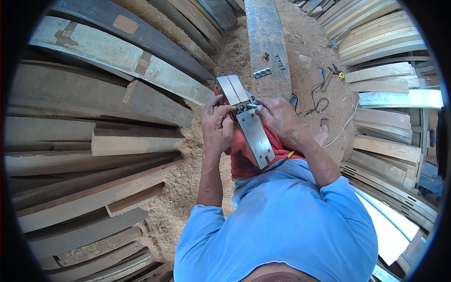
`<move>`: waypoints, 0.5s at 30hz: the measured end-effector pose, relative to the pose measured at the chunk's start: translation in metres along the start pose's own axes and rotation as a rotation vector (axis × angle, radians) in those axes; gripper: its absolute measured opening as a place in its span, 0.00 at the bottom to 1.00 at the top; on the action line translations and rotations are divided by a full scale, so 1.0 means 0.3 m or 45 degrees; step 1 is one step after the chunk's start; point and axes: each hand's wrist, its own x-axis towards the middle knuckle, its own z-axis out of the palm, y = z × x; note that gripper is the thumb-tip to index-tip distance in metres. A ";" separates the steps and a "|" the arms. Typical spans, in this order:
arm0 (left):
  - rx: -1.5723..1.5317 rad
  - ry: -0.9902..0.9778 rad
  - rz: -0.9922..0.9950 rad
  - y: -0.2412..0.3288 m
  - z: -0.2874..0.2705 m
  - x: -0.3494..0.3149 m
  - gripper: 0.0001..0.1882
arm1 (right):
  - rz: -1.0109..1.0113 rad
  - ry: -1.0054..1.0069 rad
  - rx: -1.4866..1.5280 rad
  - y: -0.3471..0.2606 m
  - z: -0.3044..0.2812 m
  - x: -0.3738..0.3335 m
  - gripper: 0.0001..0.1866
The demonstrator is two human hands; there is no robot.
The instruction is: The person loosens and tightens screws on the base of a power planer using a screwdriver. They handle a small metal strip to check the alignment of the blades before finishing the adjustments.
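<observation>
A power planer (254, 134) with a red body lies upside down across my lap, its silvery sole plates facing up. Between the plates is a dark gap with small metal parts. My left hand (218, 123) is at the gap's left side, its thumb and finger bent against the planer's edge. My right hand (280, 116) pinches a short, slim metal tool (252, 106) whose tip is at the gap; its exact kind is too small to make out. Red cloth (239, 157) lies under the planer.
A worn plank bench (265, 28) stretches ahead, bearing a metal piece with round holes (262, 73) and a dark strip (280, 61). A black cable (319, 103) and a yellow-handled tool (340, 75) lie on the sawdust-covered floor. Stacked boards (136, 143) flank both sides.
</observation>
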 end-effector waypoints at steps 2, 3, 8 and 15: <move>0.021 -0.005 0.016 -0.006 -0.002 0.000 0.16 | -0.055 -0.047 -0.141 -0.030 -0.015 0.002 0.11; 0.031 -0.008 0.024 -0.008 -0.003 0.000 0.16 | -0.080 -0.050 -0.173 -0.020 -0.009 0.002 0.12; 0.021 -0.007 0.022 -0.006 0.000 0.000 0.16 | -0.203 -0.046 -0.251 0.002 -0.014 -0.003 0.15; 0.028 -0.011 0.027 -0.011 -0.003 0.000 0.16 | -0.182 -0.071 -0.241 -0.004 -0.020 0.009 0.14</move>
